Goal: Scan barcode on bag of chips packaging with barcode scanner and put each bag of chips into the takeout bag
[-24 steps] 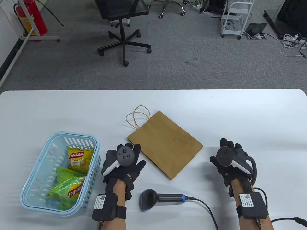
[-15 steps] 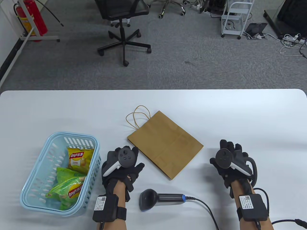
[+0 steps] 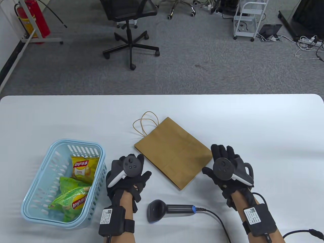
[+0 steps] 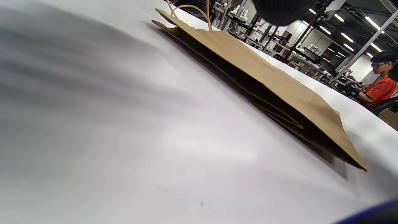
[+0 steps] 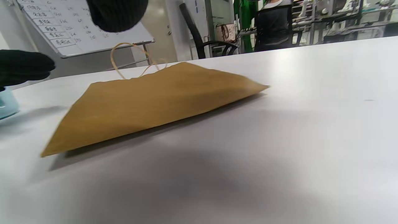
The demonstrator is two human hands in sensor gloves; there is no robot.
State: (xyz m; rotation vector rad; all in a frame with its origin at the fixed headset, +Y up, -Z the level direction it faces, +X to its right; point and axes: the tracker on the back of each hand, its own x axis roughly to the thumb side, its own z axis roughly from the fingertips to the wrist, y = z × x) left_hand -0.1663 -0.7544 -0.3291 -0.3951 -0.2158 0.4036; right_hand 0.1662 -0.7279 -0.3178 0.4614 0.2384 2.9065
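Note:
A brown paper takeout bag (image 3: 174, 152) (image 4: 258, 71) (image 5: 149, 102) lies flat mid-table, its string handles pointing far-left. A yellow chip bag (image 3: 82, 168) and green chip bags (image 3: 72, 200) lie in the light blue basket (image 3: 38, 177) at the left. The black barcode scanner (image 3: 169, 210) lies on its side near the front edge, between my hands. My left hand (image 3: 131, 169) hovers with relaxed fingers just left of the takeout bag, holding nothing. Fingers spread and empty, my right hand (image 3: 222, 162) is at the takeout bag's right corner.
The scanner's black cable (image 3: 217, 222) runs off the front edge to the right. A cable (image 3: 301, 231) trails from my right wrist unit. Beyond the table's far edge stand an office chair (image 3: 129, 22), a fire extinguisher (image 3: 35, 17) and a white cart (image 3: 249, 17).
My right hand has slid left, from well clear of the takeout bag to its right corner. My left hand has drawn back slightly toward me.

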